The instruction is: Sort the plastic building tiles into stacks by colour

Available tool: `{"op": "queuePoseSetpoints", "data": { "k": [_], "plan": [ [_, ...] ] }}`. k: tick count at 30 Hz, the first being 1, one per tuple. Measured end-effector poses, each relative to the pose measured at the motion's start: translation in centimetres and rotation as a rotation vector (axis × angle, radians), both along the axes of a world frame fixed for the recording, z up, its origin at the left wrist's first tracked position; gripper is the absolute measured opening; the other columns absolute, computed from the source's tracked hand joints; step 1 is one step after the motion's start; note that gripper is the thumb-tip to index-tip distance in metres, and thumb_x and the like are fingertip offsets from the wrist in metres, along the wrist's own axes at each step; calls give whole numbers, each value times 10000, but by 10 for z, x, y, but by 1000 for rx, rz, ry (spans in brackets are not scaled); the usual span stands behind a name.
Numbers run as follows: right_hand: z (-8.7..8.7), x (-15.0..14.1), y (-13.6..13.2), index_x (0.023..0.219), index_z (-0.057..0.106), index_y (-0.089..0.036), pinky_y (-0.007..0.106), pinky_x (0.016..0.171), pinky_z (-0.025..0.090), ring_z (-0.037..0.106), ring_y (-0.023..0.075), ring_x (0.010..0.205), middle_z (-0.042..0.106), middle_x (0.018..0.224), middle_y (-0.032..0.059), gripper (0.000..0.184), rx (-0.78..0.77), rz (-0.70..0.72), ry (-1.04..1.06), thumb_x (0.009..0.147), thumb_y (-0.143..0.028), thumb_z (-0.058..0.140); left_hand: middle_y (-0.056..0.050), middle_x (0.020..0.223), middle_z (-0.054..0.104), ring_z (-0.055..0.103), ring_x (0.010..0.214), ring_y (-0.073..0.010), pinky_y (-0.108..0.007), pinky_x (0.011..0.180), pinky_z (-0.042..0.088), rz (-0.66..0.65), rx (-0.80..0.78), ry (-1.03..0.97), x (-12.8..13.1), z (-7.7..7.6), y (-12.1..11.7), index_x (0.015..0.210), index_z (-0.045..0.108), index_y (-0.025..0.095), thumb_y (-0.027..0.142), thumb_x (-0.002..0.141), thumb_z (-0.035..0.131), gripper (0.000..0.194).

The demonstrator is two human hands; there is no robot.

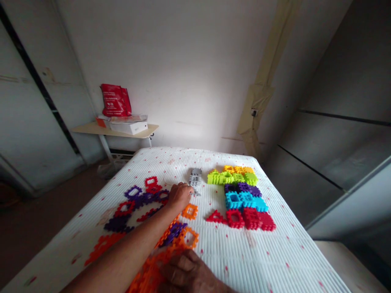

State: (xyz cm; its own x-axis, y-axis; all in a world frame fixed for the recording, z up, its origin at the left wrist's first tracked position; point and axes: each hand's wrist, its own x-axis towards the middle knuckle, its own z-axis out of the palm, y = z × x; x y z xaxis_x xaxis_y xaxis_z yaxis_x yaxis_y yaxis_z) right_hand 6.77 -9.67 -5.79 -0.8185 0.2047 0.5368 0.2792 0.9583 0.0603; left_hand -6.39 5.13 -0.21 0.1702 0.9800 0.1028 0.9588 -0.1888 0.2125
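My left hand (pixel 181 196) reaches to the middle of the bed, its fingers closed on a grey building tile (pixel 195 193). Just beyond it stands a stack of grey building tiles (pixel 195 178). Close to me, my right hand (pixel 187 270) curls over a heap of orange building tiles (pixel 146 270), blurred, with its fingertips partly hidden. Ahead of that hand lie a loose orange frame (pixel 190 211) and a purple tile (pixel 174 232). My left forearm covers part of the pieces on the left.
Rows of sorted tiles stand at right: yellow (pixel 238 169), green (pixel 227 177), purple (pixel 243 187), light blue (pixel 246 198) and red (pixel 252 217). Loose purple and red tiles (pixel 148 197) spread at left. A side table (pixel 88 128) with a red bag (pixel 114 100) stands by the wall.
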Motion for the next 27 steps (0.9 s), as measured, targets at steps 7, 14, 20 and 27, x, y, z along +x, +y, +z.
{"op": "queuePoseSetpoints", "data": {
  "k": [7,14,20,27],
  "plan": [
    [-8,-1,1,1008,602,-252,290,832,432,529,145,1020,593,1220,-38,251,37,9,83,927,-453,475,4,1119,688,598,1045,-139,-246,939,398,-38,14,-103,-39,39,-13,1049,663,261,146,793,442,356],
    [-11,1,-1,897,602,-233,278,735,462,577,141,831,656,983,24,281,4,47,65,927,-466,449,-5,999,728,642,962,-171,-235,873,450,237,74,-287,-146,41,-73,913,686,226,338,781,379,352],
    [27,13,17,898,603,-179,298,740,461,572,161,804,652,876,68,180,-139,-192,139,937,-217,432,25,925,740,659,855,-181,-229,742,482,647,169,-499,-202,-1,-115,882,663,238,373,742,455,285],
    [72,9,67,896,611,-196,288,733,465,564,187,835,652,880,53,74,-354,-645,-105,859,-248,574,81,817,724,652,876,-209,-283,801,483,813,213,-680,-211,-22,-117,793,643,295,387,724,502,181]
  ]
}}
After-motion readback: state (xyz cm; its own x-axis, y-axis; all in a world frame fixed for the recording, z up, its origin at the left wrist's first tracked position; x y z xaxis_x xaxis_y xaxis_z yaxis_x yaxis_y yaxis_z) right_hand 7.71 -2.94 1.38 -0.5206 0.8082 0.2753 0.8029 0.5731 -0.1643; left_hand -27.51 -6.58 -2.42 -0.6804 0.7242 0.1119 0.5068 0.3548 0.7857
